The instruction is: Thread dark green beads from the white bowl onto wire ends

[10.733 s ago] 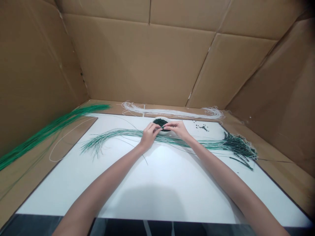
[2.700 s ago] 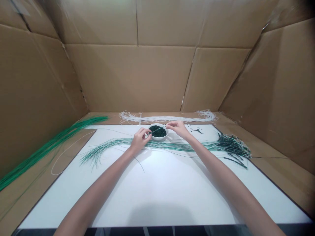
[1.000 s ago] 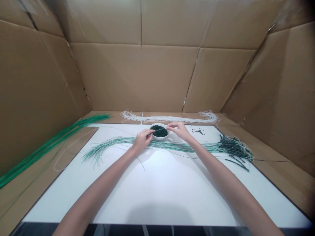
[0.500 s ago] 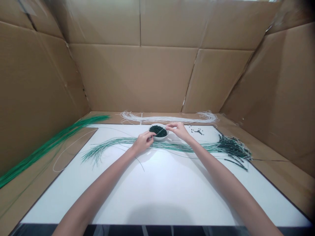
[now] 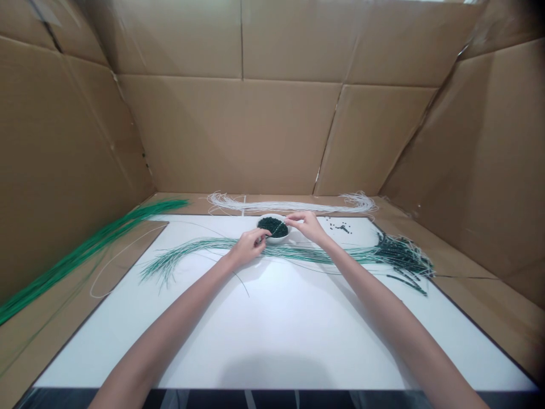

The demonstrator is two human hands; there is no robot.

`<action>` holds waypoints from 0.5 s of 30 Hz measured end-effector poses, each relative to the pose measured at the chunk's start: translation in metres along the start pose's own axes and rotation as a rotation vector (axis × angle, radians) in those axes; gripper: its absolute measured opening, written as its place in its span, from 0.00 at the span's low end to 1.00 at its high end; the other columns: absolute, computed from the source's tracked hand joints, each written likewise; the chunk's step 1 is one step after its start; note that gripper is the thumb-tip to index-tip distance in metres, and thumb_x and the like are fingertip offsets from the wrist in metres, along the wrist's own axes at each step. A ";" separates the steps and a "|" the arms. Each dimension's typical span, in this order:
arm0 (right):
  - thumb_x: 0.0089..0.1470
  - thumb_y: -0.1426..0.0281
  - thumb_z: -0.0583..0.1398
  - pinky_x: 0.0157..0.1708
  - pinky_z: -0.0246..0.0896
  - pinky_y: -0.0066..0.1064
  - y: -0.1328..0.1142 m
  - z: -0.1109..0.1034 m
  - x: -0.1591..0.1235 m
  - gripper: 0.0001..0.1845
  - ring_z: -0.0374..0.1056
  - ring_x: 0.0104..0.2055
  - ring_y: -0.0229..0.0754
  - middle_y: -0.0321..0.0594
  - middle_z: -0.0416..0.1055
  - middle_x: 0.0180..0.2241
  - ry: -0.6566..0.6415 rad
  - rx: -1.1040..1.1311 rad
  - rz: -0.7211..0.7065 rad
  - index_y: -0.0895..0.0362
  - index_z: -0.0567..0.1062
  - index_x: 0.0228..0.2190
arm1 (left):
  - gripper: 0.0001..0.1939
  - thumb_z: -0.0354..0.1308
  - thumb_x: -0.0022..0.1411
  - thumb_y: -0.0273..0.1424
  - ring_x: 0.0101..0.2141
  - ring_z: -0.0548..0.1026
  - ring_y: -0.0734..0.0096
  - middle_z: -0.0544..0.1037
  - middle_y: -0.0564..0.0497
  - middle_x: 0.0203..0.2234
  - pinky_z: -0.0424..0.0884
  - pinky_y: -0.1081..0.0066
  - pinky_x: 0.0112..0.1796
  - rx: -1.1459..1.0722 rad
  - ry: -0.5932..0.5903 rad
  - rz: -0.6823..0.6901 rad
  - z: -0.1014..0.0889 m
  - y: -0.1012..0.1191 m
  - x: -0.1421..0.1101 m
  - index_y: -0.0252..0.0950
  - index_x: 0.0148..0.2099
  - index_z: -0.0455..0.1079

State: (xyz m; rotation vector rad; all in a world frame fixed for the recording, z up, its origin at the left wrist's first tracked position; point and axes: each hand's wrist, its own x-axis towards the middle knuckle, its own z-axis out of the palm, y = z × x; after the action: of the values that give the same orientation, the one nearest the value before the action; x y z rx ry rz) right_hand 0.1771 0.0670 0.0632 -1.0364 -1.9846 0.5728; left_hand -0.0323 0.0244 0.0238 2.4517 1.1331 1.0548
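A white bowl full of small dark green beads stands near the far edge of the white board. Over it, a thin strand with some beads on it runs between my two hands. My left hand pinches its lower end at the bowl's near left side. At the bowl's right rim, the fingertips of my right hand close on the upper end. A bundle of thin green wires lies across the board in front of the bowl, passing beneath my left hand.
Beaded strand ends are heaped at the right, with loose beads nearby. White cords lie behind the board. Longer green wires stretch along the left, beside a white cord loop. Cardboard walls enclose three sides.
My right hand has shifted very slightly left over the bowl. Both hands keep their pinch on the strand; little else differs.
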 end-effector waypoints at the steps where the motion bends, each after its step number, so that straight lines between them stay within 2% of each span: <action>1: 0.45 0.67 0.58 0.37 0.59 0.32 0.000 0.000 0.000 0.09 0.69 0.34 0.44 0.40 0.75 0.29 -0.001 0.000 0.001 0.58 0.77 0.25 | 0.14 0.46 0.53 0.23 0.21 0.63 0.80 0.70 0.53 0.27 0.61 0.78 0.25 -0.001 -0.002 -0.002 0.000 0.000 0.000 0.35 0.42 0.66; 15: 0.44 0.67 0.58 0.36 0.59 0.32 -0.001 -0.001 0.000 0.09 0.69 0.33 0.44 0.40 0.75 0.29 -0.002 0.002 0.022 0.58 0.77 0.25 | 0.15 0.46 0.53 0.23 0.22 0.62 0.80 0.70 0.53 0.28 0.60 0.79 0.26 -0.020 -0.013 -0.028 -0.001 0.002 0.000 0.34 0.43 0.66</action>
State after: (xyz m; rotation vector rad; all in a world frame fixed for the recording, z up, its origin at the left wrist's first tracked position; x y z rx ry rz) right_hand 0.1777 0.0667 0.0641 -1.0582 -1.9757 0.5882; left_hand -0.0314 0.0234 0.0254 2.4170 1.1436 1.0354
